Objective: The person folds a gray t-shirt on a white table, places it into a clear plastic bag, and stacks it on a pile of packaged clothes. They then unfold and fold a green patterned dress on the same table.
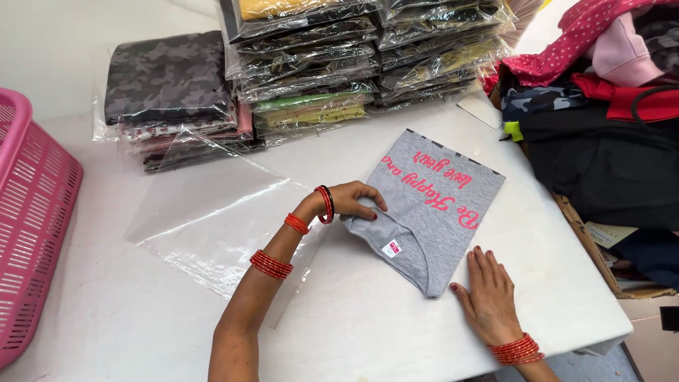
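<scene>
Nearest the camera, the right hand is laid flat and open on the white table, palm down, fingers spread only a little, its fingertips just at the lower edge of a folded grey T-shirt; nothing is gripped by it. Red bangles are worn at that wrist. The T-shirt is placed a little right of the table's middle, folded into a compact shape that narrows toward the person, with pink lettering on its upper face and a small label shown near the neckline. Its left edge, by the neck opening, is pinched by the left hand, whose fingers are curled narrowly onto the fabric; red bangles and one dark one are worn along that forearm. Just left of the shirt, and partly under the left forearm, a clear plastic bag is spread flat on the table. Behind it, stacks of bagged folded garments are piled along the table's far side, a camouflage-patterned one among them at the left. A pink plastic basket is seen at the left edge, and a heap of loose clothes in red, pink, black and navy is piled at the right.
</scene>
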